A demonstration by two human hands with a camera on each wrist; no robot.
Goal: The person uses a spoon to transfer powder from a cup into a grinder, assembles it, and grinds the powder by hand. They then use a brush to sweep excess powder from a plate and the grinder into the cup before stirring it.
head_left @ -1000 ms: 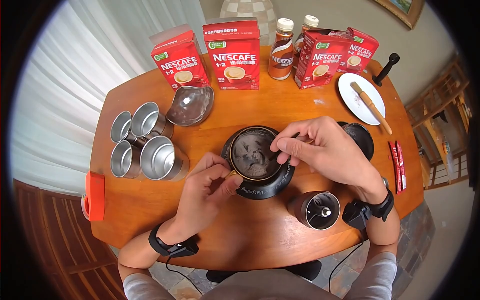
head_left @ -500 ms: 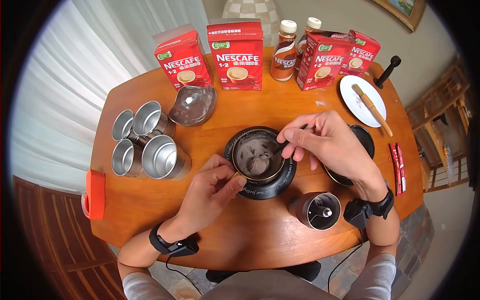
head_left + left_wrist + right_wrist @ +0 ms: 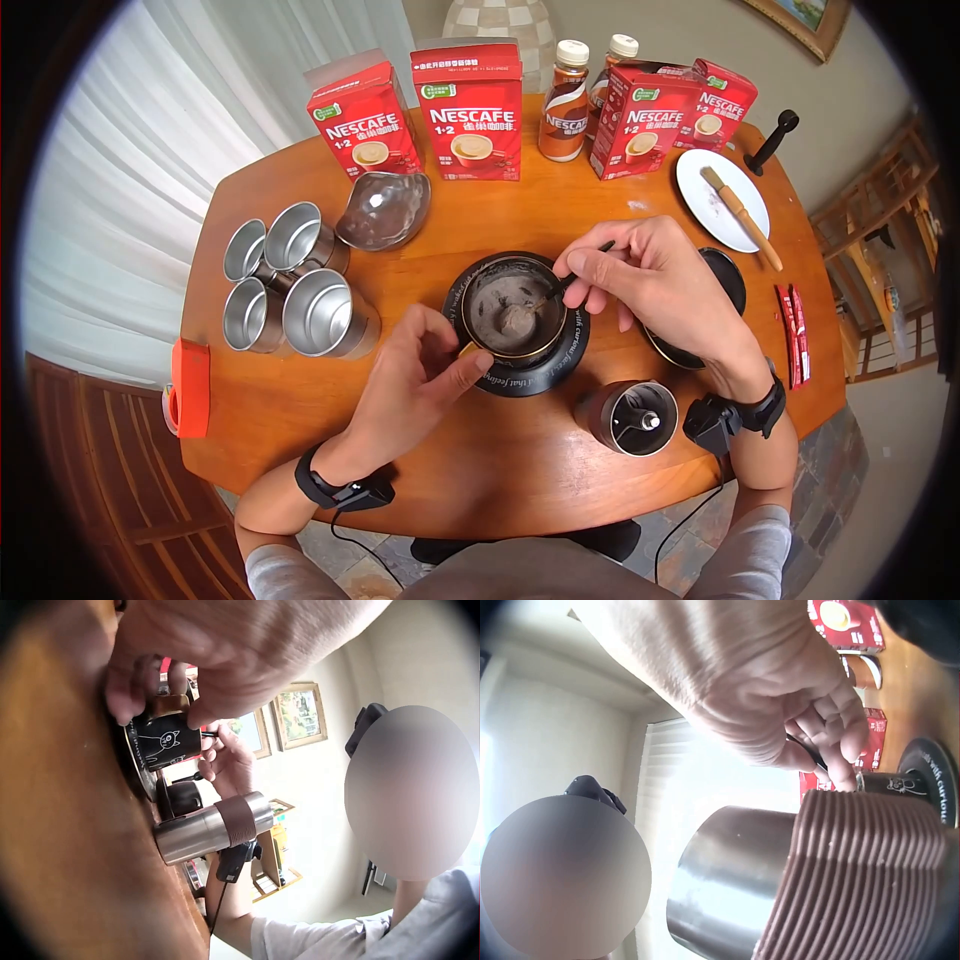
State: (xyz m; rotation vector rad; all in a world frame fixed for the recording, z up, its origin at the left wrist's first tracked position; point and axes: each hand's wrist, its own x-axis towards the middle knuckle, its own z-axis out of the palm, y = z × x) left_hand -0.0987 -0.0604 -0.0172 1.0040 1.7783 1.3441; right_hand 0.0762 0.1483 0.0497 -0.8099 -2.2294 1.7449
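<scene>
A black cup (image 3: 512,306) with a gold rim and grey, powdery contents stands on a black saucer (image 3: 530,378) with white lettering. My left hand (image 3: 415,385) pinches its gold handle (image 3: 169,706), thumb near the rim. Above the cup's right side, my right hand (image 3: 665,290) pinches a dark spoon (image 3: 568,283) between thumb and fingers; the spoon's lower end is down in the powder. In the right wrist view, the cup (image 3: 892,784) is partly hidden behind a ribbed grinder (image 3: 855,870), while the right hand (image 3: 780,697) holds the spoon's dark handle (image 3: 808,750).
An open grinder (image 3: 630,418) stands at front right, close to the right wrist. Beneath the right hand lies a black dish (image 3: 722,275). Several metal cups (image 3: 325,312) are on the left; red boxes (image 3: 468,120) and bottles line the back. A brush (image 3: 740,215) rests on a white plate (image 3: 700,205).
My right hand has risen slightly and turned, tilting the spoon handle up to the right. The powder in the cup has shifted. My left hand stays at the cup handle, its fingers slightly rearranged.
</scene>
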